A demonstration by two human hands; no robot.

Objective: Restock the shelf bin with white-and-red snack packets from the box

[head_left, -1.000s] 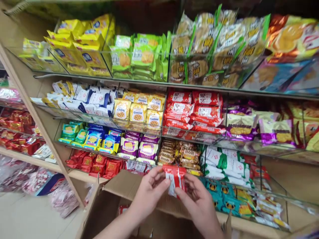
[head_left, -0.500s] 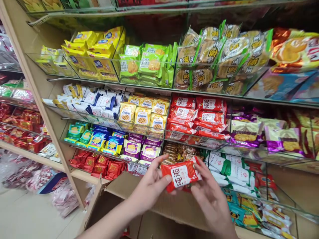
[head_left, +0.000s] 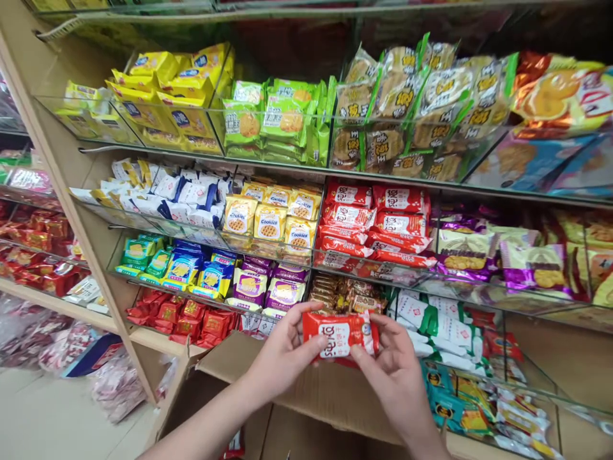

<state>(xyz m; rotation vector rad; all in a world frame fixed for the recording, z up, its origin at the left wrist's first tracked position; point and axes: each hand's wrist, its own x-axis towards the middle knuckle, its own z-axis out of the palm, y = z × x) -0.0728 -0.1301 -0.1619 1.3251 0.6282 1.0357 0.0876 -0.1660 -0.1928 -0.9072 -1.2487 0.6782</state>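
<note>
red-and-white snack packet (head_left: 342, 332) is grasped between the left hand (head_left: 282, 354) and right hand (head_left: 396, 377), thumbs across its face, above an open cardboard box (head_left: 342, 402) at wooden display shelves (head_left: 92, 263). similar red packets (head_left: 398, 223) lie stacked beyond, between yellow "cookies" packets (head_left: 271, 222) and cream-and-purple biscuit packets (head_left: 467, 250).

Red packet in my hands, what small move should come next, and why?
Perhaps lift the red packet toward the stacked red packs above it: the left hand and right hand hold it, and those packs share its red-and-white look.
</note>
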